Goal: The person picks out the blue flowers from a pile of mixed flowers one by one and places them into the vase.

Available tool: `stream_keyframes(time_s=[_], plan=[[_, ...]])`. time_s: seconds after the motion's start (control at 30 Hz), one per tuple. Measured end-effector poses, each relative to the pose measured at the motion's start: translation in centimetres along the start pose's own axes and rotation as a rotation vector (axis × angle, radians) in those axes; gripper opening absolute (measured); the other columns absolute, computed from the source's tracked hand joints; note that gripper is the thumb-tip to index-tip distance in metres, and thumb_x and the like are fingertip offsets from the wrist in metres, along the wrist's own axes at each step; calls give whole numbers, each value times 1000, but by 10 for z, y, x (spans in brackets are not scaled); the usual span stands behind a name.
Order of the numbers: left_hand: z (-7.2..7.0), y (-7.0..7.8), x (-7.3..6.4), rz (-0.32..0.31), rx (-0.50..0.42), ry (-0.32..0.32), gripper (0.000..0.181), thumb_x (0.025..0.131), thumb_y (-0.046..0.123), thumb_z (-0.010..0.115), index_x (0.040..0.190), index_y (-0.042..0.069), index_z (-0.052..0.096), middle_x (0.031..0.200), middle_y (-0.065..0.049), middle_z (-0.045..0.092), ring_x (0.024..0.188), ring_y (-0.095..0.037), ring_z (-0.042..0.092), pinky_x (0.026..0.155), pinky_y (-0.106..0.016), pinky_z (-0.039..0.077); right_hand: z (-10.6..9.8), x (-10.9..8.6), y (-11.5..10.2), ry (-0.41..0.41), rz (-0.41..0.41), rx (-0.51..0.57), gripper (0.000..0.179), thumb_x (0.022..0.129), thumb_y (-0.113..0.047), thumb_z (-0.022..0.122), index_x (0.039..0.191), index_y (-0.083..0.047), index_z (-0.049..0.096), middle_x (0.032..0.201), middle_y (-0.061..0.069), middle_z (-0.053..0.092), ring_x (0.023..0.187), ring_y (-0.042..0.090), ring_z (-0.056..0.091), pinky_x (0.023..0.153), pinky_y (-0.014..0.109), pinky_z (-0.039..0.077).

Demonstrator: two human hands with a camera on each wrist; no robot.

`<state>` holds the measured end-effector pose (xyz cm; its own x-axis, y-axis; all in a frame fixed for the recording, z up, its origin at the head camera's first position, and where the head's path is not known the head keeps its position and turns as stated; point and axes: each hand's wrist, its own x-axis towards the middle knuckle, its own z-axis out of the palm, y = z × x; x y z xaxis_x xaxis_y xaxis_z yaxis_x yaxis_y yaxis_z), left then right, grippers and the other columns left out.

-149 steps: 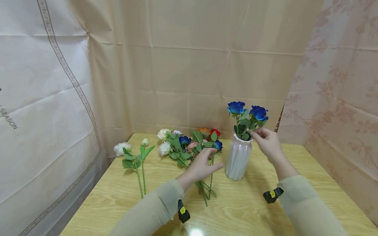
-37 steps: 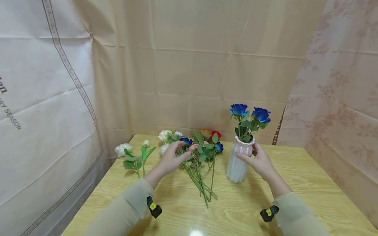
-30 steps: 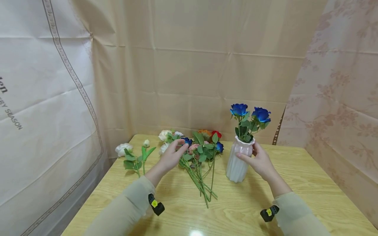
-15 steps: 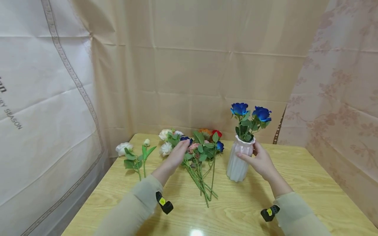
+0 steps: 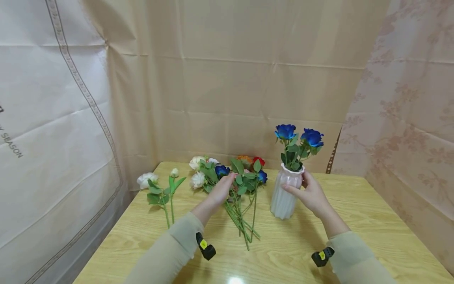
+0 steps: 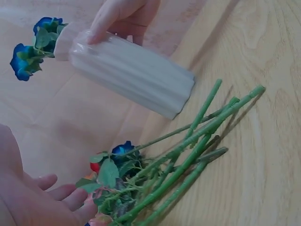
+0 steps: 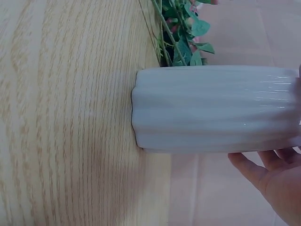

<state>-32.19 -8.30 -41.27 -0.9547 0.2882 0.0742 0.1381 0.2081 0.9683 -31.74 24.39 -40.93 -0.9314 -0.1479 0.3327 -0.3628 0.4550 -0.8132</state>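
A white fluted vase [image 5: 284, 193] stands upright on the table with two blue roses [image 5: 298, 135] in it. My right hand [image 5: 312, 194] grips the vase near its neck, thumb on the near side and fingers round the right. The left hand [image 5: 220, 192] is over the pile of artificial flowers, at a pink bloom and leaves [image 5: 242, 182]. In the left wrist view, its fingers [image 6: 66, 190] are extended beside the leaves and grasp nothing visible. Green stems [image 6: 188, 165] from the pile point toward the person. In the right wrist view, the hand [image 7: 277, 181] touches the vase wall.
Left of the pile lie a white flower [image 5: 147, 180] and a white tulip bud [image 5: 174, 172], apart from the rest. The pile also has white blooms [image 5: 197, 179], an orange one [image 5: 244, 159], a red one [image 5: 259, 160] and blue ones [image 5: 222, 170]. Cloth hangs behind the table.
The right hand has gone from a rose's stem to the vase neck. My left hand first moved left, then came back right across the flower pile. The vase has stayed in place.
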Motion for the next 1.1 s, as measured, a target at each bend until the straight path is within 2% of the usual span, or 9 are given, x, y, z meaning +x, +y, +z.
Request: stream_keyframes(time_s=[0.1,0.23,0.33,0.4,0.5,0.57,0.63,0.9,1.1], plan=[[1,-2,3,3,35,-13,70,109,56,24,159,8,34,166,-18,22,148,-44,27,117,-60,21,0,1,0,4,-1,-4,84,92,-46,76,158,-15,33,149,15,47,133,37,46,106,62,40],[1,-9,3,-71,80,-43,75,109,59,24,160,4,30,165,-18,23,150,-40,21,119,-58,21,0,1,1,1,1,-5,83,92,-45,76,157,-15,34,148,15,48,132,37,47,105,62,41],[-1,-15,0,-149,119,-47,77,108,60,26,157,0,34,159,-21,34,147,-42,29,116,-59,27,1,1,1,-4,9,-4,83,92,-45,76,157,-15,34,148,15,48,132,37,47,105,62,41],[-4,-19,-2,-176,138,-35,78,108,59,28,152,-3,42,132,-24,56,135,-43,43,111,-57,34,1,1,1,-7,15,-3,84,92,-46,76,157,-16,34,148,14,48,133,38,47,104,62,42],[-10,-23,-7,-195,159,1,79,107,62,30,151,-3,42,127,-21,59,131,-44,46,109,-56,37,0,1,1,-9,18,-5,85,91,-47,76,158,-16,33,148,14,47,133,39,46,103,62,43],[-15,-25,-10,-214,159,26,81,105,64,32,152,-3,41,129,-23,57,131,-44,45,110,-57,36,-1,1,1,-9,13,-10,85,91,-47,76,158,-17,32,148,15,47,133,40,46,102,62,44],[-21,-26,-16,-233,165,48,85,104,66,33,156,-1,35,155,-23,39,143,-45,34,113,-60,30,-2,2,1,-7,3,-16,85,92,-46,76,159,-16,32,149,16,47,134,41,46,102,62,44],[-45,-32,-29,-263,250,96,98,99,75,33,156,-5,31,156,-28,35,141,-48,36,113,-62,30,-2,3,2,-14,2,-13,86,92,-46,76,160,-18,30,150,15,45,135,41,45,101,63,45],[-47,-27,-33,-277,263,97,98,99,75,34,157,-4,30,157,-27,35,141,-47,36,112,-62,31,0,2,3,-18,7,-1,85,92,-46,76,159,-17,31,150,14,45,134,41,46,101,63,45]])
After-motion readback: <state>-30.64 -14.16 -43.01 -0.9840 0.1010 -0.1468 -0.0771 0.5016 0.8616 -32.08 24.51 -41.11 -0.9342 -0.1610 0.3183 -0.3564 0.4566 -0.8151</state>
